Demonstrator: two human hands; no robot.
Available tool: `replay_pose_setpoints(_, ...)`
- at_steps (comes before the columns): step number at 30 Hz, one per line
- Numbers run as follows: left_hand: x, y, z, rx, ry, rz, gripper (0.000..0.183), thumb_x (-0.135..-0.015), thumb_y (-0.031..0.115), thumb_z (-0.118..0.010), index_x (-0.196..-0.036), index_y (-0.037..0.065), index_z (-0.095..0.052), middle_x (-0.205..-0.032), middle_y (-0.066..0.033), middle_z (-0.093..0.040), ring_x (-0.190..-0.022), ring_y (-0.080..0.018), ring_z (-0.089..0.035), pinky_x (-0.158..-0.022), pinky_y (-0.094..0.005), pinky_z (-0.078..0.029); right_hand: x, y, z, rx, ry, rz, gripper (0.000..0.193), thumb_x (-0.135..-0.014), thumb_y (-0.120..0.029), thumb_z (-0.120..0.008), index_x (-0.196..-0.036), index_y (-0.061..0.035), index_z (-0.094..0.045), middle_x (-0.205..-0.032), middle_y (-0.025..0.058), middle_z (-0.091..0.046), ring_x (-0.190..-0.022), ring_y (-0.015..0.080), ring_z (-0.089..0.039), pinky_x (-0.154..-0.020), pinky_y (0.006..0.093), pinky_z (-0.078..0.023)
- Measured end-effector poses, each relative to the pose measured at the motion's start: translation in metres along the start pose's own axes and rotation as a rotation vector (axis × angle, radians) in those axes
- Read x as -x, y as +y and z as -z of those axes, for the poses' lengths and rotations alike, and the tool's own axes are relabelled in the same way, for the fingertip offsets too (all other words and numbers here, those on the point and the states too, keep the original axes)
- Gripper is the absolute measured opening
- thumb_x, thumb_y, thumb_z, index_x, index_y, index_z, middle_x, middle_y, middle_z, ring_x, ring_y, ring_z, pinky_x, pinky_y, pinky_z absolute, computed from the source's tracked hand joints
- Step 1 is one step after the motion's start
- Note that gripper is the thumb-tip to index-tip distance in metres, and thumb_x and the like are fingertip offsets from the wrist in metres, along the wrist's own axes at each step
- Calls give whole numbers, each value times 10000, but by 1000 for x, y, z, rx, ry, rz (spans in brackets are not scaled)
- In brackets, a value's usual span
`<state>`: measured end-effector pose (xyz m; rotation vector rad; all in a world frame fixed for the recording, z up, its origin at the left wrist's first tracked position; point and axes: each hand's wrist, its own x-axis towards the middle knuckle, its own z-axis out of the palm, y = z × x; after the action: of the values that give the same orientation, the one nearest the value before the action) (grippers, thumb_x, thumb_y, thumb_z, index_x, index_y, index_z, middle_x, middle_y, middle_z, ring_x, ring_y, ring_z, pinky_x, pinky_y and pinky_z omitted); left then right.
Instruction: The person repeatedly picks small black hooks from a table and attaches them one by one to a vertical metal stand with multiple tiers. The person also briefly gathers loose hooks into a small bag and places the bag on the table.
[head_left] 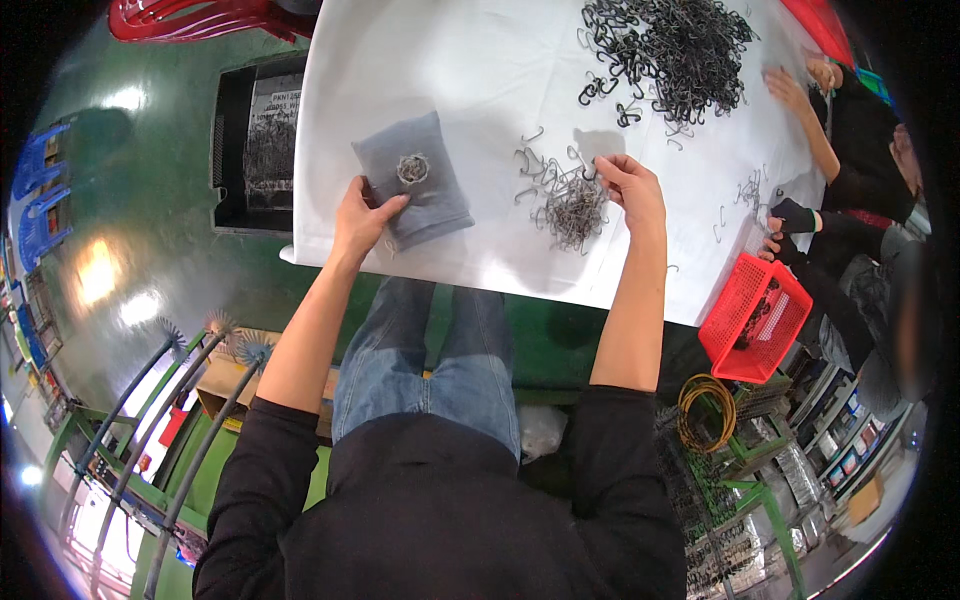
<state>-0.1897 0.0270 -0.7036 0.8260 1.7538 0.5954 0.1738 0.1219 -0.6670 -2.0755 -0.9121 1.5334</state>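
Right hand (632,190) pinches a hook (577,156) above the small pile (573,212), right of centre; tangled neighbours could snag and scatter. Left hand (362,216), thumb spread, touches the bag (440,200), left of centre; grip unclear. Tilting the bag could slide off its ring (412,169). Upper right, the black heap (680,60) could mix in if piles spread.

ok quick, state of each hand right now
Left hand: thumb on the flat blue-grey rectangular packet, grip cannot be told.
Right hand: closed, fingertips apparently pinching a thin silvery metal hook.
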Motion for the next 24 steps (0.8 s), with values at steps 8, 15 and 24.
replay_pose_setpoints(8, -9, 1, -1, -9, -15, -47, 512, -714, 216, -783, -1059, -65, -528, -913, -133, -637, -823, -191, -606, -738, -300, -483, -17, 54, 59, -231, 665, 436, 290, -870, -235, -638, -1044, -4, -619, -1008, 104, -629, -956, 194, -586, -801, 285, -458)
replay_pose_setpoints(15, -12, -3, 0, -9, -26, -78, 497, -718, 216, -782, -1041, -68, -532, -911, -132, -634, -825, -188, -604, -731, -300, -482, 15, 152, 30, 500, 818, 313, 653, -953, -440, -378, -1426, -1, -271, -1498, 199, -225, -1414, 311, -137, -1127, 488, -32)
replay_pose_setpoints(24, 0, -5, 2, 59, 22, -15, 518, -718, 202, -781, -1061, -75, -508, -920, -134, -628, -832, -177, -594, -752, -299, -482, 36, 98, -96, 595, 505, 730, 623, -893, -384, -523, -1399, -64, -352, -1463, 137, -333, -1379, 335, -243, -1118, 515, -112)
